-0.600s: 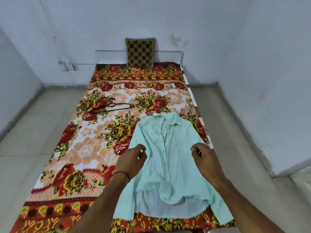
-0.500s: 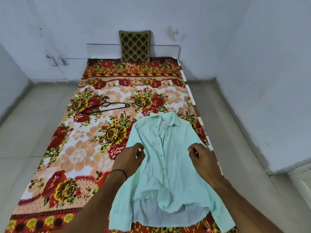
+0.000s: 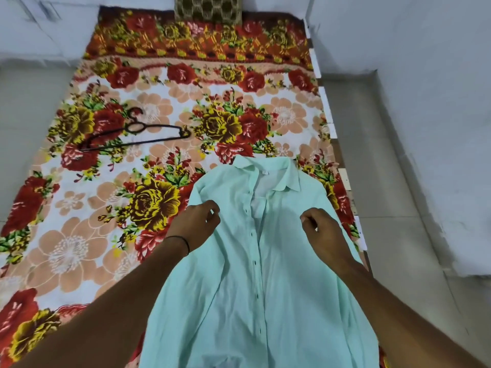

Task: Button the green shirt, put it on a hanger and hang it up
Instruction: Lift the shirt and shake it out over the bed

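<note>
**Head view, read left to right.** At ten o'clock the dark hanger (image 3: pixel 135 135) lies flat on the floral bedspread (image 3: pixel 69 251). It is well apart from the garment, with its hook toward twelve o'clock. Just left of centre, the left hand (image 3: pixel 198 224) that I am steering hovers over the shirt's shoulder panel. Its fingers are loosely curled toward the thumb, leaving a narrow gap with no cloth visibly caught in it.

The green shirt (image 3: pixel 265 261) lies front up from centre down to six o'clock, near the bed's three o'clock edge. Its collar points to twelve o'clock, and a line of dark buttons (image 3: pixel 255 262) runs down the placket. Just right of centre, the right hand (image 3: pixel 322 232) mirrors the left, loosely curled and holding nothing that I can see.

**Handling, as I judge it.** The cloth looks thin, light and limp. It should wrinkle and slide over the bedspread rather than keep a shape. I would pinch the two placket edges beside each button, and later lift the shirt by the shoulders or collar for the hanger.

**Hard to read.** The neck gapes open, but I cannot tell whether the lower buttons are fastened. The hem and both cuffs are either cut off at six o'clock or covered by the forearms. The cushion (image 3: pixel 208 9) at twelve o'clock is cropped. No rail or hook for hanging the shirt shows anywhere.
</note>
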